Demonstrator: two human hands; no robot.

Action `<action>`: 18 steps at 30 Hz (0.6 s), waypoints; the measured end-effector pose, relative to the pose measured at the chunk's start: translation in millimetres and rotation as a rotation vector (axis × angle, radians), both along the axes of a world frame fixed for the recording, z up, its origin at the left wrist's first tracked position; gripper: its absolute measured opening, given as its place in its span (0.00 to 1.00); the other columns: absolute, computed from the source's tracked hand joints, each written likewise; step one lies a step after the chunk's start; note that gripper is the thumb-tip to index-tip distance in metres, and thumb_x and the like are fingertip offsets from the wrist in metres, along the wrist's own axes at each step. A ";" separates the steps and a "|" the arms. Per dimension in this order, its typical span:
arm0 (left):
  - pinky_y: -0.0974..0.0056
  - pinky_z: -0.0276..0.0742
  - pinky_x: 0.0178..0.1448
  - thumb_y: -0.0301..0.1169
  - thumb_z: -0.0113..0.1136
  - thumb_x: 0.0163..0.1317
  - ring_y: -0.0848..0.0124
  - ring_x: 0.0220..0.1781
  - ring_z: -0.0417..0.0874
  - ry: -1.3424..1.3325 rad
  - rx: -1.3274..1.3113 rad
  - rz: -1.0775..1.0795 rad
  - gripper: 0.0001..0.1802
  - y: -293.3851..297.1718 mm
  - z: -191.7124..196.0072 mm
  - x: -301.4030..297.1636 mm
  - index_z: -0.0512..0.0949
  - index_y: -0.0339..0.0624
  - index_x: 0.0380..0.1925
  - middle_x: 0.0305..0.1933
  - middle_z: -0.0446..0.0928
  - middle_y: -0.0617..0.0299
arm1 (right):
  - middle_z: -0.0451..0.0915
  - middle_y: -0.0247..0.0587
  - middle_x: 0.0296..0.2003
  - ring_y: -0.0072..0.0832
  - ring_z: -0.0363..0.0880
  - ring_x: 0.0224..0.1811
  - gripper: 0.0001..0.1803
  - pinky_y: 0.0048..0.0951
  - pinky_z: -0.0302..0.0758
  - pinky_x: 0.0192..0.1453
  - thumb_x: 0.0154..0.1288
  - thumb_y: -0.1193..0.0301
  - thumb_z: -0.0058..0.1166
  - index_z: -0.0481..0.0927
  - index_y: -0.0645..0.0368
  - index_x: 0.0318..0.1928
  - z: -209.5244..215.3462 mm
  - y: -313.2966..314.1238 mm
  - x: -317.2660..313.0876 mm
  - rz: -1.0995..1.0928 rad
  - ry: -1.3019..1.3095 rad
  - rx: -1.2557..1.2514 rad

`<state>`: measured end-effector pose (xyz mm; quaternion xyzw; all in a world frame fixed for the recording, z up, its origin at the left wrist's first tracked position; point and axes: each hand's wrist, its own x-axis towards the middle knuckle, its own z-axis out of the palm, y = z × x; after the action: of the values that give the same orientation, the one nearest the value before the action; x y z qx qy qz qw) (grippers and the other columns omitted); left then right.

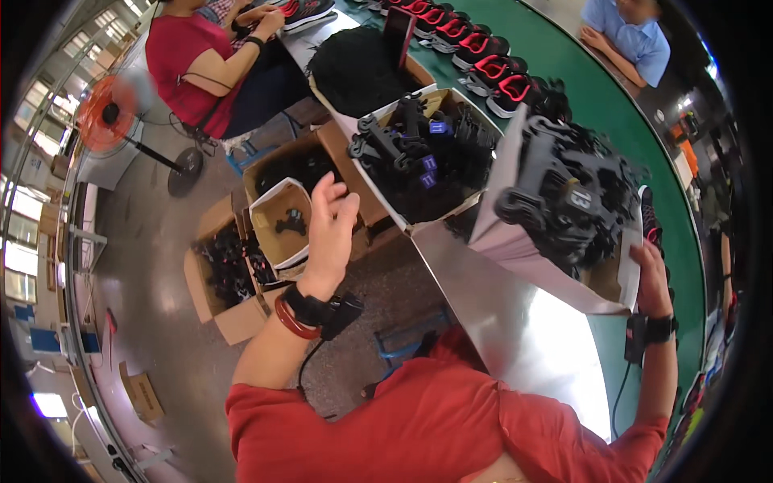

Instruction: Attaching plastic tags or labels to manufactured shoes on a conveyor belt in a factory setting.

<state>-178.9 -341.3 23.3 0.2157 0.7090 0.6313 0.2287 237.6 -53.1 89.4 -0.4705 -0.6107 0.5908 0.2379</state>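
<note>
- Red cloth shirt [386,427], below both hands
- Right hand [651,278]: clamped on tilted white cardboard box [527,264] of black plastic pieces [576,197]
- Left hand [328,237]: apart, empty, near small white-rimmed carton [274,240]

An orange fan [109,114] stands on the floor [173,270], near a seated worker [189,60] in dark red. Black-and-pink shoes [481,52] line the green surface [600,113]; someone [632,40] in light blue is across it. Over beyond the fan, windows [24,216] glow.
</note>
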 end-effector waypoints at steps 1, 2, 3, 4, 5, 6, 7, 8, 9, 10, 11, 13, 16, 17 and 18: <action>0.62 0.73 0.57 0.43 0.52 0.71 0.65 0.58 0.71 -0.088 -0.063 -0.049 0.36 4.8 -5.8 0.0 0.51 0.39 0.71 0.64 0.64 0.51 | 0.80 0.33 0.38 0.20 0.78 0.35 0.18 0.23 0.75 0.38 0.70 0.65 0.45 0.76 0.63 0.54 -3.1 -5.3 16.2 0.002 -0.005 -0.015; 0.61 0.73 0.56 0.45 0.54 0.70 0.65 0.59 0.71 -0.173 -0.128 -0.099 0.40 10.7 -9.3 0.3 0.49 0.38 0.72 0.64 0.64 0.50 | 0.81 0.33 0.37 0.20 0.78 0.35 0.18 0.23 0.75 0.38 0.70 0.65 0.45 0.76 0.64 0.54 -3.9 -10.1 29.1 0.003 -0.009 -0.031; 0.58 0.74 0.56 0.49 0.56 0.67 0.63 0.59 0.71 -0.207 -0.139 -0.148 0.43 17.8 -11.9 1.2 0.48 0.41 0.72 0.63 0.65 0.53 | 0.81 0.33 0.37 0.20 0.79 0.35 0.18 0.23 0.75 0.39 0.70 0.66 0.45 0.76 0.64 0.53 1.2 -23.4 29.0 -0.039 -0.011 -0.060; 0.54 0.75 0.55 0.50 0.57 0.66 0.63 0.59 0.72 -0.262 -0.137 -0.237 0.42 26.5 -18.9 -5.7 0.51 0.44 0.71 0.62 0.65 0.55 | 0.81 0.33 0.38 0.20 0.79 0.35 0.18 0.23 0.75 0.39 0.70 0.66 0.45 0.76 0.64 0.53 -1.8 -27.3 41.6 -0.068 0.004 -0.063; 0.52 0.76 0.54 0.50 0.58 0.66 0.63 0.57 0.73 -0.328 -0.144 -0.215 0.39 34.2 -19.8 -8.9 0.54 0.45 0.68 0.60 0.67 0.57 | 0.81 0.33 0.38 0.20 0.79 0.35 0.17 0.23 0.76 0.40 0.70 0.66 0.46 0.76 0.64 0.53 -10.5 -29.5 55.6 -0.097 0.020 -0.067; 0.50 0.76 0.53 0.51 0.59 0.65 0.62 0.55 0.75 -0.399 -0.146 -0.207 0.37 45.9 -23.1 -10.9 0.56 0.47 0.66 0.59 0.68 0.58 | 0.81 0.33 0.38 0.21 0.79 0.35 0.17 0.23 0.76 0.40 0.70 0.67 0.46 0.76 0.64 0.53 -17.5 -32.1 73.8 -0.139 0.030 -0.062; 0.48 0.78 0.50 0.50 0.60 0.64 0.62 0.51 0.77 -0.425 -0.180 -0.244 0.34 53.5 -27.7 -18.2 0.59 0.47 0.62 0.56 0.70 0.59 | 0.81 0.34 0.39 0.21 0.79 0.36 0.17 0.24 0.76 0.41 0.70 0.67 0.47 0.76 0.64 0.53 -24.5 -31.6 95.1 -0.153 0.024 -0.078; 0.45 0.79 0.49 0.47 0.61 0.64 0.60 0.50 0.79 -0.421 -0.199 -0.233 0.32 59.2 -29.9 -16.6 0.60 0.47 0.61 0.56 0.72 0.57 | 0.81 0.35 0.40 0.22 0.79 0.39 0.17 0.25 0.76 0.45 0.70 0.67 0.48 0.76 0.64 0.53 -28.9 -33.2 109.3 -0.161 0.051 -0.108; 0.43 0.79 0.50 0.45 0.61 0.64 0.59 0.50 0.80 -0.449 -0.231 -0.270 0.31 61.3 -32.6 -20.6 0.60 0.48 0.61 0.56 0.73 0.56 | 0.81 0.35 0.41 0.23 0.80 0.40 0.17 0.26 0.76 0.47 0.70 0.67 0.47 0.75 0.65 0.53 -30.7 -39.2 111.4 -0.170 0.067 -0.107; 0.42 0.80 0.51 0.43 0.61 0.64 0.57 0.51 0.81 -0.473 -0.265 -0.298 0.31 62.0 -34.2 -26.0 0.60 0.48 0.61 0.56 0.74 0.54 | 0.81 0.36 0.42 0.24 0.80 0.41 0.17 0.27 0.76 0.48 0.70 0.67 0.47 0.75 0.66 0.53 -32.9 -44.9 110.2 -0.171 0.088 -0.110; 0.37 0.80 0.52 0.35 0.56 0.64 0.53 0.49 0.83 -0.534 -0.321 -0.275 0.24 65.6 -34.6 -26.3 0.64 0.42 0.58 0.52 0.77 0.51 | 0.81 0.37 0.43 0.25 0.80 0.43 0.17 0.28 0.76 0.51 0.70 0.68 0.47 0.75 0.66 0.53 -38.2 -47.6 116.1 -0.180 0.101 -0.108; 0.36 0.79 0.53 0.31 0.52 0.63 0.52 0.48 0.83 -0.641 -0.302 -0.278 0.21 66.7 -45.0 -35.6 0.66 0.37 0.55 0.50 0.78 0.49 | 0.81 0.38 0.43 0.25 0.80 0.43 0.17 0.28 0.76 0.51 0.70 0.68 0.46 0.75 0.67 0.53 -49.7 -53.1 121.7 -0.206 0.134 -0.126; 0.36 0.80 0.53 0.25 0.47 0.59 0.50 0.47 0.83 -0.632 -0.247 -0.224 0.16 67.1 -41.1 -29.2 0.71 0.30 0.48 0.47 0.78 0.47 | 0.81 0.39 0.43 0.25 0.80 0.43 0.17 0.28 0.76 0.52 0.71 0.69 0.46 0.75 0.67 0.53 -60.1 -60.3 130.3 -0.219 0.171 -0.149; 0.37 0.81 0.53 0.25 0.48 0.59 0.51 0.47 0.83 -0.620 -0.224 -0.216 0.16 62.7 -37.0 -29.0 0.71 0.30 0.47 0.47 0.78 0.48 | 0.81 0.39 0.42 0.25 0.80 0.43 0.16 0.28 0.76 0.52 0.71 0.69 0.46 0.75 0.67 0.53 -61.6 -63.0 127.0 -0.231 0.183 -0.153; 0.38 0.81 0.53 0.25 0.48 0.59 0.51 0.46 0.83 -0.613 -0.202 -0.207 0.16 57.9 -35.9 -29.1 0.72 0.30 0.47 0.47 0.78 0.48 | 0.81 0.39 0.42 0.25 0.80 0.42 0.16 0.27 0.76 0.52 0.71 0.69 0.46 0.75 0.67 0.53 -62.1 -64.7 125.5 -0.242 0.190 -0.159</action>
<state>-208.1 -283.4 -12.6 0.0630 0.6403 0.5669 0.5144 363.1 -117.9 27.3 -0.4998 -0.4758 0.6461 0.3262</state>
